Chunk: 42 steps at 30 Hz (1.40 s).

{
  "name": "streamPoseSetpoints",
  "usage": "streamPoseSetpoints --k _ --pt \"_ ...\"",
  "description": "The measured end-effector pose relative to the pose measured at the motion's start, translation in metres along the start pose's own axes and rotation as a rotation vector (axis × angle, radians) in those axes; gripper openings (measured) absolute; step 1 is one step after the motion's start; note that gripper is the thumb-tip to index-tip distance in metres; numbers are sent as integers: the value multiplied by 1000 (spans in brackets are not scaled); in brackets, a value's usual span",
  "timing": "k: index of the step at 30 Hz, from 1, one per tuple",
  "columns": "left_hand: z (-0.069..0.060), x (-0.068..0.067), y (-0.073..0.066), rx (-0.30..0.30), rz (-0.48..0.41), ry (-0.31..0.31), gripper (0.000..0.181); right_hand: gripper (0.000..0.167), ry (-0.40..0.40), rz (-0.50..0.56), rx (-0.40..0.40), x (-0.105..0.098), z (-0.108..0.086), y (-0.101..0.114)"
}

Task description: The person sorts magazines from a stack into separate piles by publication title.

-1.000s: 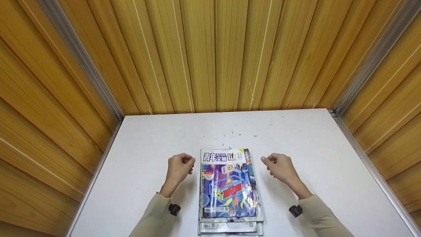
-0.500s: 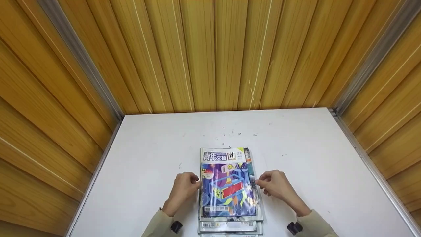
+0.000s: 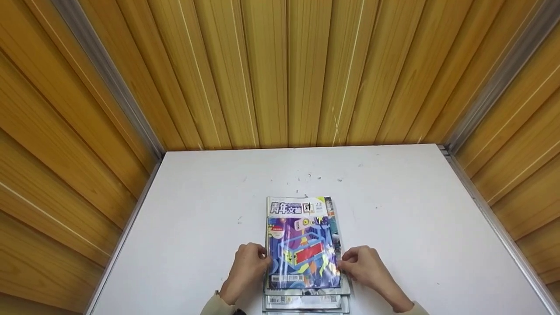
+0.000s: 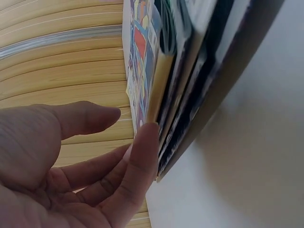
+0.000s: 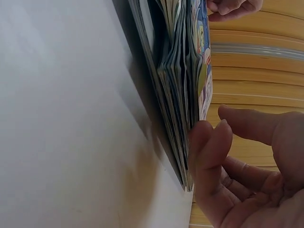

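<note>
A magazine with a purple and blue cover [image 3: 306,251] lies face up on a stack of magazines [image 3: 302,301]. My left hand [image 3: 248,264] is at its left edge. The left wrist view shows a fingertip of that hand [image 4: 90,156] touching the side of the stack [image 4: 190,61], thumb raised apart from the forefinger. At the right edge is my right hand [image 3: 366,267]. In the right wrist view its bent fingertips [image 5: 209,137] touch the layered page edges [image 5: 178,90], and the thumb stands off the cover.
The stack stands on a white table [image 3: 197,197] with small dark marks beyond the magazines. Wood-patterned panels [image 3: 302,74] rise behind and on both sides, with grey metal strips at the corners.
Both hands have come down and inward from beside the stack to its left and right edges, sliding closer to the near end. The magazines look unmoved.
</note>
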State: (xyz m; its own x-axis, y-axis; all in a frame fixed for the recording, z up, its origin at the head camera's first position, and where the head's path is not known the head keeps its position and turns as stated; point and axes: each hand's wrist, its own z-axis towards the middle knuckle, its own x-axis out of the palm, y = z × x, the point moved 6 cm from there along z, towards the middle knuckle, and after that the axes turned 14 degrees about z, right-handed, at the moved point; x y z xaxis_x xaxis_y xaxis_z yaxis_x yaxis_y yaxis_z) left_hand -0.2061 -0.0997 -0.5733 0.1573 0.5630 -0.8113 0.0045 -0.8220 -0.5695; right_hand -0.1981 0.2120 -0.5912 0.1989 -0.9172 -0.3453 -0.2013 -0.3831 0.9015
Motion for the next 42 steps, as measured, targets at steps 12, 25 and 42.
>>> streamPoseSetpoints --k 12,25,42 --pt "-14 7 6 -76 -32 -37 14 20 -15 23 72 13 -12 -5" --pt "-24 17 11 -152 -110 -4 11 23 -45 83 181 29 -19 -14" --pt "-24 31 15 -202 -405 242 13 23 -74 65 144 32 -23 -19"
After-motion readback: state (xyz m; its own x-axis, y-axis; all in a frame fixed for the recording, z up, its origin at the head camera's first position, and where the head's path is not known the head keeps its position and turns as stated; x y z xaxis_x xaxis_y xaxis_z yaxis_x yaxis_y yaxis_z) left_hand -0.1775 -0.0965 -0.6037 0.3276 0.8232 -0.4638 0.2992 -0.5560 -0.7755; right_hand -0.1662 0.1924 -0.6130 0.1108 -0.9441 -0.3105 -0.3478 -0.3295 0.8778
